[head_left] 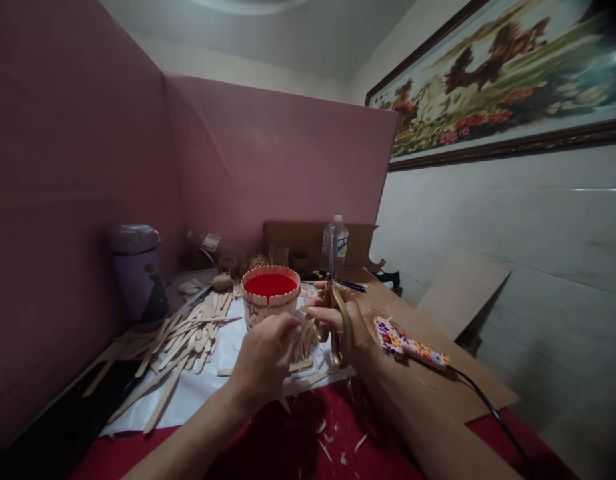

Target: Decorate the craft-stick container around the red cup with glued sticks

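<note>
My right hand [345, 323] holds gold-handled scissors [339, 320], with the blades pointing up and fingers through the handle loops. A small pale piece of wood shows at its fingertips. My left hand [269, 350] is closed, its fingertips pinched together near the right hand; what they hold, if anything, is hidden. Just behind my left hand stands a round container [253, 308] covered in wooden sticks, with a red inside and a scalloped rim. Loose craft sticks [203, 333] lie in a pile to the left on white paper.
A flower-patterned glue gun [413, 347] with a black cord lies on brown cardboard [438, 393] at the right. A purple container [141, 280] stands at the left. Behind are a clear bottle [342, 241], twine balls [222, 281] and a dark pen [352, 286]. Wood scraps litter the red cloth [308, 453].
</note>
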